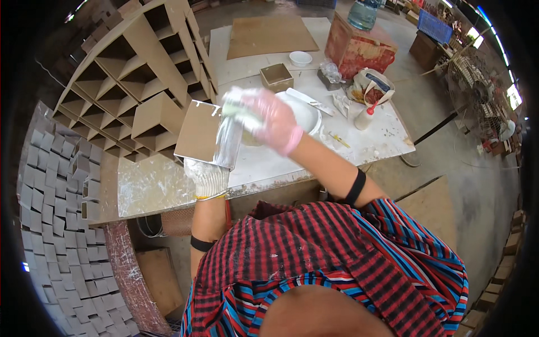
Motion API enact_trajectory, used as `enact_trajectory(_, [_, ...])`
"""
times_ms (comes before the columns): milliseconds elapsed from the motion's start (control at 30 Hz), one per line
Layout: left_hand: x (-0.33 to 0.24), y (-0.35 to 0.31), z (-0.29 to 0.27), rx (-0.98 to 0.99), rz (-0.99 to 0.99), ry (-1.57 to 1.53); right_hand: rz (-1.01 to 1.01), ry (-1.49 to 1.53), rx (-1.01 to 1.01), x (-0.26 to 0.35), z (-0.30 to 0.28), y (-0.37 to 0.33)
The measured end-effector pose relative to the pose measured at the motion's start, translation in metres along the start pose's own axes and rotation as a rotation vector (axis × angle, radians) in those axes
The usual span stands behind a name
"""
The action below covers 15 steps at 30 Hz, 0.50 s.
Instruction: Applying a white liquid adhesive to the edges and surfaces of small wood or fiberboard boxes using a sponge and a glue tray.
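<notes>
brown square panel (197, 132) held upright over the glue-splashed workbench (151, 185), its lower corner clamped in the knit-gloved left hand (208, 177) so one edge faces the right hand (269, 121). that pink-gloved hand is closed round a blurred pale tool, seemingly to coat the edge; motion blur hides what the tool is.

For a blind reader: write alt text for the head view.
Seen from above, a person's left hand in a white knit glove holds a square brown board, while the right hand in a thin pink glove moves, blurred, over its edge. Behind lie a paint-spattered table, a white bowl and a cardboard lattice rack.
</notes>
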State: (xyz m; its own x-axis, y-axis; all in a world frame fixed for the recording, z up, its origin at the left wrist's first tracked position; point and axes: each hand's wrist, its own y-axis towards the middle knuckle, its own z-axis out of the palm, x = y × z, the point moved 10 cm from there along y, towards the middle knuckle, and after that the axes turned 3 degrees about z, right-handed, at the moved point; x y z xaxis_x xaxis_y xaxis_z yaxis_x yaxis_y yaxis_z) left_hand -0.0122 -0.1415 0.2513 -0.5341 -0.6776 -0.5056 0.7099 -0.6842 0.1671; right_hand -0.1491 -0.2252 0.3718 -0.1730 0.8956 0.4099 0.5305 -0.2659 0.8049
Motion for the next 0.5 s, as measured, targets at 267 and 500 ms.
enact_trajectory(267, [0.0,0.007,0.016,0.045,-0.111,-0.053,-0.049,0.174,0.163,0.005,-0.008,0.008])
enact_trajectory(500, [0.019,0.001,0.006,0.034,-0.15,0.158,-0.085,0.135,0.272,-0.001,0.011,0.047])
